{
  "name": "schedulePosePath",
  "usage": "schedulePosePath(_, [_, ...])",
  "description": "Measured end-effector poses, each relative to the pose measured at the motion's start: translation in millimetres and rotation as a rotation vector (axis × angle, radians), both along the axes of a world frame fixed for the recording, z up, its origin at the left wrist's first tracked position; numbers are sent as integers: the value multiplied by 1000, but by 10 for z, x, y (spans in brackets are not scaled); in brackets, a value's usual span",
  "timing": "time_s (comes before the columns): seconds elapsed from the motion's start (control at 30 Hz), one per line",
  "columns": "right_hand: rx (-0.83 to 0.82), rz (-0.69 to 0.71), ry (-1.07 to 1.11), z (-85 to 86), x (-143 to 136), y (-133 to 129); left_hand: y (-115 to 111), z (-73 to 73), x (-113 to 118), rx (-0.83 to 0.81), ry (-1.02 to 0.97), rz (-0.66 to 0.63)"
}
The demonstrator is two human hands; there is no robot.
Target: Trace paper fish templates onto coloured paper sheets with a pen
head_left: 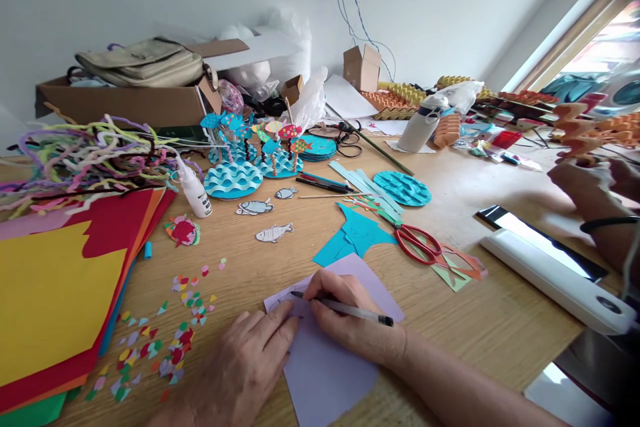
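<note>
Right hand [350,320] angles in from the lower right, fingers curled – pen [357,312] pinched firmly, its tip at the upper left of the purple paper [333,373]; left hand [255,347] lies palm-down, loosely flat, gripping nothing – fingertips resting on that sheet, flat on the table [450,327].

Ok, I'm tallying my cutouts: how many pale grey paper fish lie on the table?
3 visible: the nearest fish above the purple paper, the middle fish before the wavy blue disc, and the smallest fish farthest back. Others may be hidden.
</note>
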State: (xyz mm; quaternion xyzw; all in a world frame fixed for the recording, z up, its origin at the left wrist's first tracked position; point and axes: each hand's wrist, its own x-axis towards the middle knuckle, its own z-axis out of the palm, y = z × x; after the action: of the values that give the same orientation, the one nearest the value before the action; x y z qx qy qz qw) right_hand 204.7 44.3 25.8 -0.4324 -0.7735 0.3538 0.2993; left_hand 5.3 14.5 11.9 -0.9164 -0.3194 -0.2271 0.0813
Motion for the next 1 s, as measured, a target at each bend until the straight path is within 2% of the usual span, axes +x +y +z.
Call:
schedulePosePath(0.6, [-27,13,2,21,-8,-6,-10,47,12,1,23,13])
schedulePosePath(1.0, [11,5,30,-7,0,1,-8,20,6,-9,43,18])
